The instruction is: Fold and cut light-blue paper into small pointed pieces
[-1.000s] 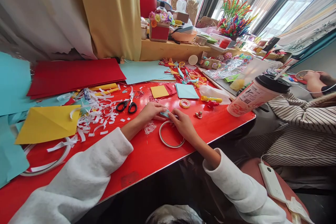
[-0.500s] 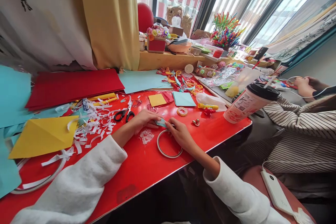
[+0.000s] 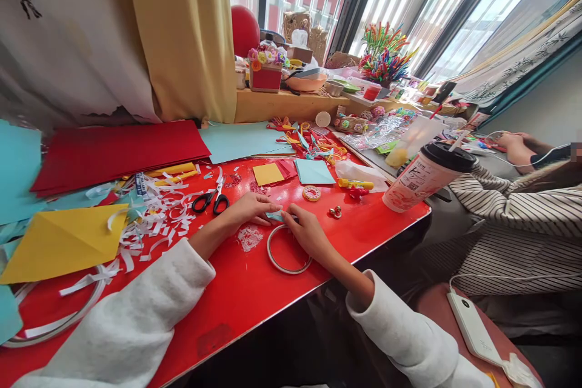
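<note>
A small piece of light blue paper (image 3: 274, 216) sits between my two hands, mostly covered by the fingers. My left hand (image 3: 250, 211) pinches its left side, and my right hand (image 3: 304, 227) has thumb and fingers closed on its right side. Just below, a pale ring (image 3: 271, 256) lies on the red table (image 3: 245, 300), partly behind my right hand. White shredded paper (image 3: 250, 238) is heaped beside my left wrist. Black-handled scissors (image 3: 211, 199) lie to the left. Beyond my hands are yellow square paper (image 3: 268, 174), light blue squares (image 3: 314, 171) and a round tape roll (image 3: 311, 193).
A lidded paper cup (image 3: 421, 185) stands near the table's right edge. Small bells (image 3: 335, 212) and a yellow tube (image 3: 356, 184) lie nearby. White paper strips (image 3: 159, 212) and a large yellow sheet (image 3: 68, 239) cover the left. A person in a striped sleeve (image 3: 513, 194) sits at right.
The view has shifted slightly, so everything sits a little further left. My fingers have closed in over the blue paper, and less of it shows.
</note>
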A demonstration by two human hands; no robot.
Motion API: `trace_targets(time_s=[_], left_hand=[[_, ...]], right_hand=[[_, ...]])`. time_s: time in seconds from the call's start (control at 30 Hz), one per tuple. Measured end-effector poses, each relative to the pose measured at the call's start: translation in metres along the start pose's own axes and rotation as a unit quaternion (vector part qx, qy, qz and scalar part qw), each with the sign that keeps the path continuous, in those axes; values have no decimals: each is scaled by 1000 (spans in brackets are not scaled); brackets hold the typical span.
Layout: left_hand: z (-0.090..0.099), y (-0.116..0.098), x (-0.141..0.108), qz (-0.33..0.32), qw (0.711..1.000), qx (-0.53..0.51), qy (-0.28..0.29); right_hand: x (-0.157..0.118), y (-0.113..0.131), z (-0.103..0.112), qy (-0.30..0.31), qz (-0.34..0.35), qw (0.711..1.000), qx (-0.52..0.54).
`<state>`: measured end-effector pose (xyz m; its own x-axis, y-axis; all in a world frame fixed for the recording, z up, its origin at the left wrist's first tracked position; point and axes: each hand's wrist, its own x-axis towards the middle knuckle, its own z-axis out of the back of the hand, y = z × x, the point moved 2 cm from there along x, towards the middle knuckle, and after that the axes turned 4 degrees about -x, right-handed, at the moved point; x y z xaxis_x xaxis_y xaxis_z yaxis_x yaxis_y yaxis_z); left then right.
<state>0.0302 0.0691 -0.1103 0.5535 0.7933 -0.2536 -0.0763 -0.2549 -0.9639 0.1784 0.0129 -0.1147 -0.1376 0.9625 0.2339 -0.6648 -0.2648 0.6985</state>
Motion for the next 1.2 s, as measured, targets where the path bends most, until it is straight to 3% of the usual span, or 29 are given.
trace_targets(time_s=[0.3, 0.67, 0.8, 0.93, 1.07, 1.2], left_hand=[[1, 4, 3, 14, 999, -26, -23], [-6, 3, 1, -3, 1000, 26, -13], [-5, 7, 4, -31, 996, 65, -46], [-2, -3, 0, -108, 964, 219, -106], [0, -19, -6, -163, 923, 323, -129], [-3, -30, -11, -208, 885, 394, -133]], right_hand=[[0, 0, 0, -1, -1, 1000, -10], [0, -1, -1, 5, 1, 1000, 1], [0, -1, -1, 6, -4, 999, 48], [3, 0, 4, 74, -46, 984, 153], [9, 3, 13, 178, -117, 940, 268], [14, 5, 16, 187, -167, 922, 296]])
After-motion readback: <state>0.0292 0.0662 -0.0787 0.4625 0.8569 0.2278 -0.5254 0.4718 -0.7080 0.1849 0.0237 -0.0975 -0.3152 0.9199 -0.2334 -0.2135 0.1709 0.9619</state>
